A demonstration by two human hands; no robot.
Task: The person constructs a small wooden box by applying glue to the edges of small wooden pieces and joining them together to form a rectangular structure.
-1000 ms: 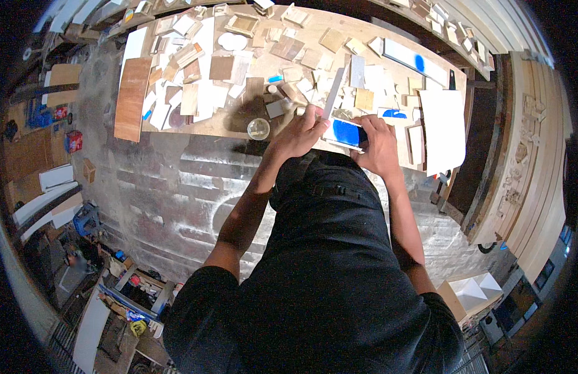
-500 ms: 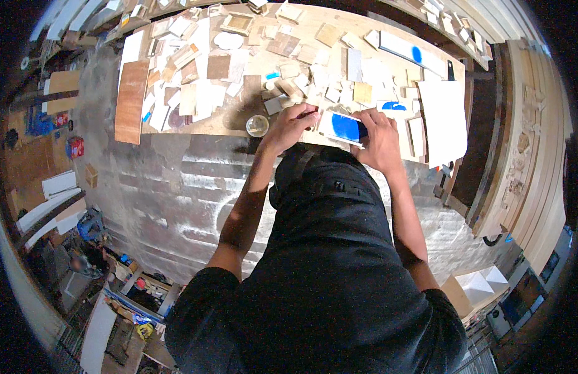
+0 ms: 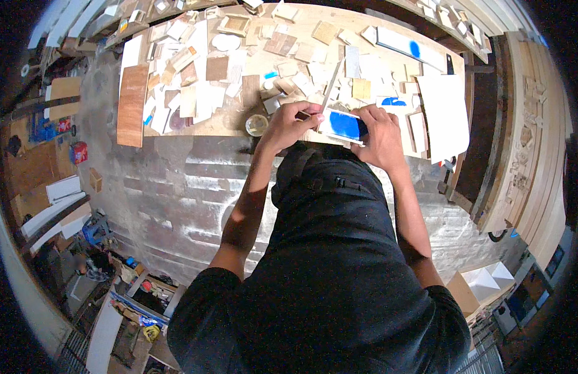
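At the near edge of the workbench (image 3: 229,128), my right hand (image 3: 382,137) grips the right end of a small, shallow wooden box with a bright blue patch inside (image 3: 345,125). My left hand (image 3: 291,126) is at the box's left end, thumb and fingers pinched together. A thin wooden strip (image 3: 331,88) rises from those fingertips and slants away over the bench, its lower end against the box's corner. A round clear container with pale contents (image 3: 257,125) stands just left of my left hand.
Scattered wood offcuts (image 3: 279,43) cover much of the bench. A reddish-brown board (image 3: 132,106) lies at its left edge, a white sheet (image 3: 443,118) at its right. Long stacked planks (image 3: 535,137) run along the far right. A yellowish block (image 3: 360,88) lies beyond the box.
A thin strip now stands up from my left fingertips, where it did not show before. My right hand keeps its hold on the box, which has barely moved.
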